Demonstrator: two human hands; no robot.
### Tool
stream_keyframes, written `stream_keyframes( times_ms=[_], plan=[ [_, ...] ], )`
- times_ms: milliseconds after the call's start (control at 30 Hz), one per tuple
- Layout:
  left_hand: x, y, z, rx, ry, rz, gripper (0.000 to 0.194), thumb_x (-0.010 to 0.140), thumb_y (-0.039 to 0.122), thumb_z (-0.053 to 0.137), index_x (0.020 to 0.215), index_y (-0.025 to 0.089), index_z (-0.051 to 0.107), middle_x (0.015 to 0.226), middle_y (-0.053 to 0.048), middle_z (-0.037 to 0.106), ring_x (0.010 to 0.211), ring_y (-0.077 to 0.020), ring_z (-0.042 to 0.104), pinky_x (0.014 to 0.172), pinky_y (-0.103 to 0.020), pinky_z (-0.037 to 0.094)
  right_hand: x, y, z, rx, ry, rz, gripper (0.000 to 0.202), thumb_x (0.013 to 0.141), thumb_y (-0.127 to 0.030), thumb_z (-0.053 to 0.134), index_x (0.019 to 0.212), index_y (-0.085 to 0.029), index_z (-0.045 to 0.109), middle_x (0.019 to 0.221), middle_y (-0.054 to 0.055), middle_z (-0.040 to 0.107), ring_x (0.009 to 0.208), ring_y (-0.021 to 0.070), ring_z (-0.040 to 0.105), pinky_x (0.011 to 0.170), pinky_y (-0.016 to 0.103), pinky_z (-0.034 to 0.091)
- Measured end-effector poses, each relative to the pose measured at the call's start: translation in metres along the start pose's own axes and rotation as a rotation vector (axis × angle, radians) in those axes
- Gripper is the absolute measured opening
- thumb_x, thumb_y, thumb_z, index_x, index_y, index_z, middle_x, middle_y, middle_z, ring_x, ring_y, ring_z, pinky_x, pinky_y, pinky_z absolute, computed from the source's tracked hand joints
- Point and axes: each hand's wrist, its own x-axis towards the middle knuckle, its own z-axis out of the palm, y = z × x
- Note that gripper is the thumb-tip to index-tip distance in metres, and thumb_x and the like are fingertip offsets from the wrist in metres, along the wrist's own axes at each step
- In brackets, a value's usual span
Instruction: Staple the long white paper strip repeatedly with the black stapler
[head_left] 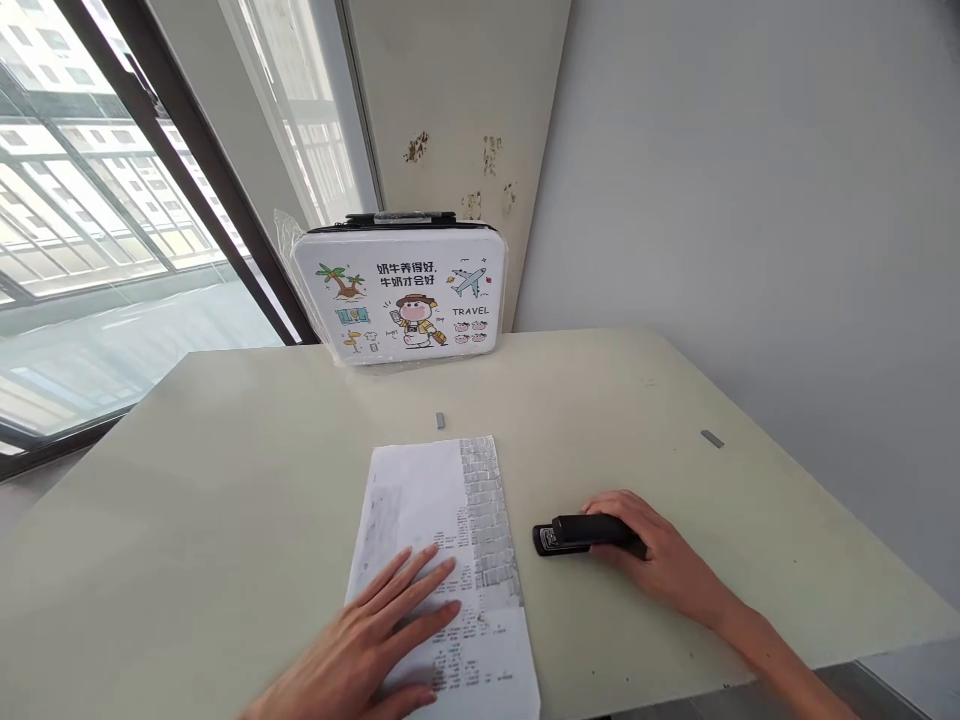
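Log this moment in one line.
left hand: resting on printed paper | right hand: holding black stapler beside paper | white case: upright behind

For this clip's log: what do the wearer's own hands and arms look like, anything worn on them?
Both are bare: the left hand and right hand show slim fingers, no gloves or rings. No sleeve or watch shows on the right forearm.

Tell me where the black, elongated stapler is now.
In the head view, the black, elongated stapler is right of centre on the pale table, in the right hand, just right of the white printed paper.
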Motion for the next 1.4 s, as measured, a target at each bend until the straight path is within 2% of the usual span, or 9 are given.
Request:
stream_keyframes(
  times_ms=[200, 400, 467, 567, 700, 800, 933, 1167, 1400],
  plan=[
    [-0.025, -0.014, -0.004, 0.165, 0.042, -0.064, 0.059, 0.103, 0.039, 0.061, 0.159, 0.032, 0.045, 0.168, -0.001, 0.037, 0.155, -0.0302, 0.033, 0.119, -0.044, 0.046, 0.014, 0.001, 0.008, 0.055, 0.064, 0.044, 0.030, 0.102, -0.057, 0.055, 0.120, -0.034, 0.064, 0.120, 0.005, 0.070, 0.111, 0.0290, 0.064, 0.097, 0.045, 0.054],
    [-0.031, -0.028, -0.013, 0.207, 0.049, -0.094, 0.063, 0.100, 0.033, 0.062, 0.160, 0.033, 0.043, 0.168, -0.001, 0.038, 0.155, -0.0316, 0.034, 0.116, -0.048, 0.049, 0.037, -0.002, 0.009, 0.085, 0.012, 0.043, 0.036, 0.100, -0.062, 0.055, 0.116, -0.032, 0.066, 0.110, 0.005, 0.070, 0.104, 0.0283, 0.063, 0.093, 0.043, 0.054],
    [-0.023, -0.026, -0.015, 0.171, 0.083, -0.108, 0.062, 0.099, 0.030, 0.062, 0.158, 0.032, 0.045, 0.166, -0.002, 0.042, 0.154, -0.0314, 0.038, 0.117, -0.049, 0.049, 0.042, -0.002, 0.009, 0.116, -0.003, 0.025, 0.038, 0.100, -0.063, 0.055, 0.116, -0.031, 0.067, 0.110, 0.005, 0.070, 0.104, 0.0275, 0.063, 0.095, 0.042, 0.052],
    [0.002, -0.020, -0.016, 0.062, 0.137, -0.122, 0.050, 0.100, 0.027, 0.061, 0.150, 0.032, 0.054, 0.152, -0.003, 0.059, 0.145, -0.0294, 0.050, 0.116, -0.046, 0.051, 0.043, 0.000, 0.008, 0.234, 0.025, 0.031, 0.044, 0.105, -0.062, 0.041, 0.120, -0.030, 0.066, 0.118, 0.006, 0.070, 0.108, 0.0267, 0.064, 0.098, 0.041, 0.050],
    [0.049, -0.017, -0.013, -0.122, 0.101, -0.147, 0.020, 0.105, 0.024, 0.053, 0.117, 0.026, 0.068, 0.107, -0.005, 0.075, 0.102, -0.0223, 0.070, 0.090, -0.035, 0.058, 0.040, 0.003, 0.012, 0.387, 0.181, 0.143, 0.048, 0.109, -0.059, 0.031, 0.118, -0.029, 0.067, 0.123, 0.006, 0.071, 0.113, 0.0262, 0.065, 0.100, 0.038, 0.050],
    [0.082, -0.023, -0.004, -0.213, 0.112, -0.210, 0.023, 0.105, 0.027, 0.049, 0.088, 0.022, 0.064, 0.076, 0.000, 0.065, 0.068, -0.0150, 0.060, 0.065, -0.027, 0.050, 0.041, 0.004, 0.016, 0.420, 0.212, 0.146, 0.044, 0.108, -0.059, 0.035, 0.117, -0.028, 0.066, 0.122, 0.006, 0.072, 0.113, 0.0262, 0.066, 0.099, 0.037, 0.051],
    [0.110, -0.038, 0.016, -0.273, 0.134, -0.294, 0.029, 0.101, 0.030, 0.052, 0.074, 0.021, 0.052, 0.065, 0.005, 0.052, 0.054, -0.0100, 0.042, 0.053, -0.024, 0.035, 0.044, 0.004, 0.019, 0.435, 0.241, 0.146, 0.043, 0.109, -0.057, 0.035, 0.114, -0.028, 0.066, 0.120, 0.006, 0.073, 0.110, 0.0251, 0.067, 0.097, 0.036, 0.052],
    [0.119, -0.052, 0.034, -0.329, 0.164, -0.379, 0.034, 0.099, 0.032, 0.053, 0.069, 0.020, 0.044, 0.059, 0.007, 0.045, 0.054, -0.0095, 0.037, 0.054, -0.024, 0.033, 0.044, 0.006, 0.020, 0.447, 0.241, 0.162, 0.041, 0.110, -0.055, 0.034, 0.116, -0.028, 0.064, 0.122, 0.006, 0.072, 0.111, 0.0236, 0.067, 0.099, 0.036, 0.051],
    [0.093, -0.049, 0.012, -0.280, 0.205, -0.281, 0.035, 0.104, 0.032, 0.052, 0.071, 0.021, 0.046, 0.065, 0.003, 0.052, 0.059, -0.0122, 0.048, 0.057, -0.024, 0.038, 0.041, 0.005, 0.018, 0.306, 0.214, 0.122, 0.038, 0.110, -0.053, 0.036, 0.119, -0.029, 0.065, 0.124, 0.005, 0.071, 0.112, 0.0238, 0.067, 0.099, 0.038, 0.051]
  ],
)
